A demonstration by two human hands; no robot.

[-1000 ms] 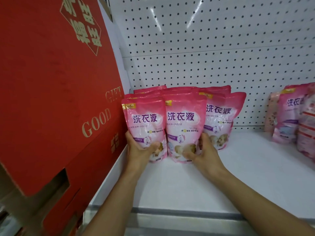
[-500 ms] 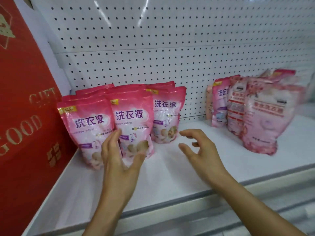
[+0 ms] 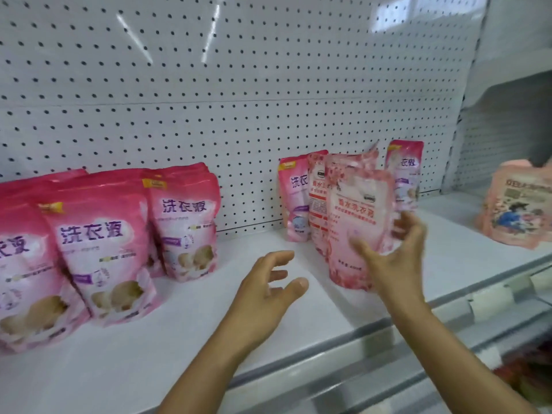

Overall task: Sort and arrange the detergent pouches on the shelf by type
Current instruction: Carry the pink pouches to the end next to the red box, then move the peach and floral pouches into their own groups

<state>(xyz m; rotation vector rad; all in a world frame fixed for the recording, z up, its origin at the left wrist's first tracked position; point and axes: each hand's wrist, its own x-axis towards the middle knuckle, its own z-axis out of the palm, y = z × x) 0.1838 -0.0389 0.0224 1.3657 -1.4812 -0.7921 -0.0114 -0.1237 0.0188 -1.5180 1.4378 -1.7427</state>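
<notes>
Above the shelf (image 3: 185, 348) front: left hand (image 3: 263, 297) spread loose, holding nothing. Right hand (image 3: 391, 258) fingers wide at the floral pouch (image 3: 357, 213); contact blurred, cannot tell. Left: grouped pink pouches (image 3: 104, 243), upright. Behind the floral pouch: mixed pouches (image 3: 298, 201) against pegboard (image 3: 239, 85).

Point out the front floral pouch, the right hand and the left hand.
front floral pouch (image 3: 357, 216), head view, on its printed front panel.
right hand (image 3: 391, 258), head view, on the back of the hand.
left hand (image 3: 265, 289), head view, on the back of the hand.
</notes>
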